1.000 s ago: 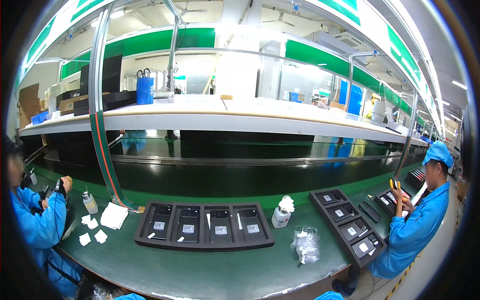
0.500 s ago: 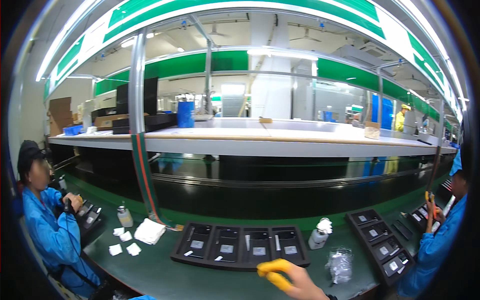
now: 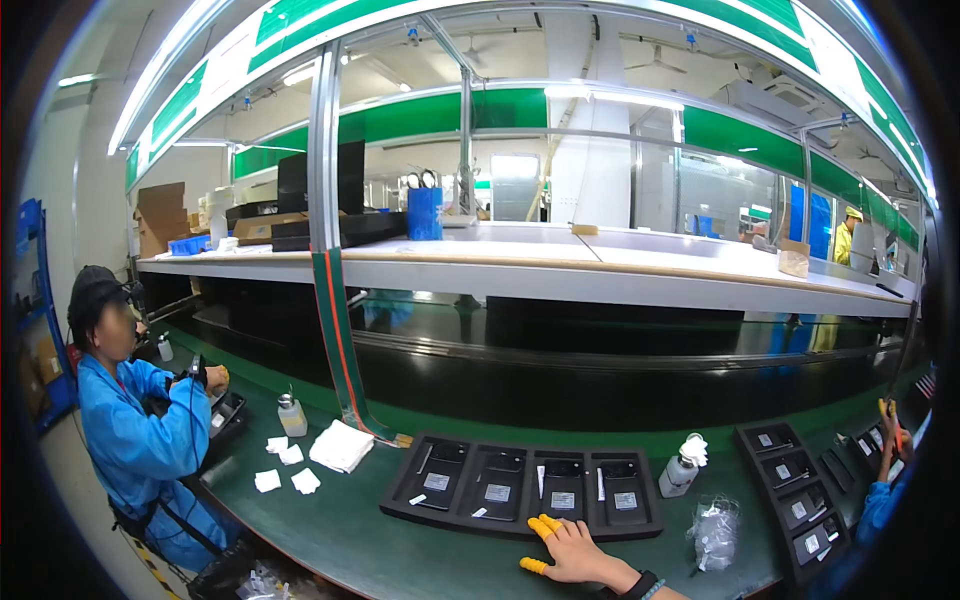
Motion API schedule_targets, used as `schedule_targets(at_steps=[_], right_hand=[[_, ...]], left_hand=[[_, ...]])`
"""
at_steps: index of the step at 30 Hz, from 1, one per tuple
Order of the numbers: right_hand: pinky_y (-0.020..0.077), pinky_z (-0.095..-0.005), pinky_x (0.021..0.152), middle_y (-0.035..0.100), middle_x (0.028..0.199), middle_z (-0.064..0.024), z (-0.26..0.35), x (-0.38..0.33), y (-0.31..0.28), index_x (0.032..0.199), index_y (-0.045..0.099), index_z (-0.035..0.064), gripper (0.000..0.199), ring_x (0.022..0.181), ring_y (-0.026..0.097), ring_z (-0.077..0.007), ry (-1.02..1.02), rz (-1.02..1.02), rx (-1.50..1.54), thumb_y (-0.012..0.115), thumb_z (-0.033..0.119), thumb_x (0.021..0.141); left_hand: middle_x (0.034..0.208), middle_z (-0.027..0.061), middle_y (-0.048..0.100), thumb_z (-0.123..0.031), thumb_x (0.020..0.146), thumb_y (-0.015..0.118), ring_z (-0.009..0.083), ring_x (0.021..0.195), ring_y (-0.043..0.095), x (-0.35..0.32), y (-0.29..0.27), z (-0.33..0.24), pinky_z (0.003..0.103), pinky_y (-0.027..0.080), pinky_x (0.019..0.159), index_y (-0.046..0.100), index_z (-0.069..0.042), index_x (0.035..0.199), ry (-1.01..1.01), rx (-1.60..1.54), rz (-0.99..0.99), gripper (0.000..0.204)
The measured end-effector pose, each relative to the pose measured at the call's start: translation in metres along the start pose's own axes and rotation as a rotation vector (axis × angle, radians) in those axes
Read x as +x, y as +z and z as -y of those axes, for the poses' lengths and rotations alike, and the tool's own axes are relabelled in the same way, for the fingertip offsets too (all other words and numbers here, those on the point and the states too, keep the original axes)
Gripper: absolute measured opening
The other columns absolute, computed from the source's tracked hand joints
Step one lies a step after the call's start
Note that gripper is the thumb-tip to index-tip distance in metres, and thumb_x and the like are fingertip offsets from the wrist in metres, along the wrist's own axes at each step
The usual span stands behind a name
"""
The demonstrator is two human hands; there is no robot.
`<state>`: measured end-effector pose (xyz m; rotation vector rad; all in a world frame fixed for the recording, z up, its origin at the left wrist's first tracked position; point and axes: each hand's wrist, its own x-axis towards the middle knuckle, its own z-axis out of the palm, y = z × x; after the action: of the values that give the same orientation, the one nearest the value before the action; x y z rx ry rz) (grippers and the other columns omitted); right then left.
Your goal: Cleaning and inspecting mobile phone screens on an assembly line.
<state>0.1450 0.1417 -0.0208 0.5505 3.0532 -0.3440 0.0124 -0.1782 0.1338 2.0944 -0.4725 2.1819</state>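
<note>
Your right hand [image 3: 572, 553], which half a second ago hung near the tray's front with thumb and fingers curled close, is now spread flat, thumb well apart from the fingers. Its yellow-capped fingertips now overlap the front rim of the black foam tray [image 3: 440, 514]; whether they touch it, you cannot tell from here. The hand has nothing visible between its fingers, so no phone is gripped yet. The black smartphone in the third compartment [image 3: 562, 482] lies just beyond your fingertips, labelled side up, with a white strip [image 3: 541, 481] beside it. Your left hand is out of view.

The tray's raised rim stands between your palm and that phone, and the dividers wall it in on both sides. Right of your hand, on the green tabletop [image 3: 330, 530], are clear plastic bags [image 3: 715, 535], a pump bottle [image 3: 679, 478] beyond them, and a second foam tray [image 3: 775, 508] farther out. Well to your hand's left lies a folded white cloth [image 3: 342, 446]; a co-worker [image 3: 140, 410] is beyond it.
</note>
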Motion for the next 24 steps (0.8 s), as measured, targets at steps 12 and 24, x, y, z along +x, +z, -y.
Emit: schedule_targets(at_steps=[12,24], right_hand=[[0.0227,-0.0615,0.103,0.038,0.136,-0.0197,0.117,-0.117,0.025,0.134,0.039,0.0016,0.067,0.125,0.034,-0.0401,0.173,-0.33,0.124,0.058,0.042,0.085],[0.0299,-0.0499,0.103,0.046,0.129,-0.0163,0.112,-0.136,0.025,0.127,0.047,0.0039,0.046,0.12,0.041,-0.0365,0.159,-0.565,0.415,0.059,0.022,0.087]], left_hand=[[0.116,0.0163,0.057,-0.001,0.087,0.054,0.0317,0.11,0.054,-0.107,-0.028,0.084,0.035,0.042,0.094,0.057,0.001,0.113,-1.233,1.106,0.117,0.027],[0.122,0.0155,0.053,-0.013,0.089,0.053,0.0335,0.111,0.049,-0.158,0.01,0.122,0.041,0.038,0.095,0.05,-0.003,0.123,-1.238,1.359,0.362,0.035]])
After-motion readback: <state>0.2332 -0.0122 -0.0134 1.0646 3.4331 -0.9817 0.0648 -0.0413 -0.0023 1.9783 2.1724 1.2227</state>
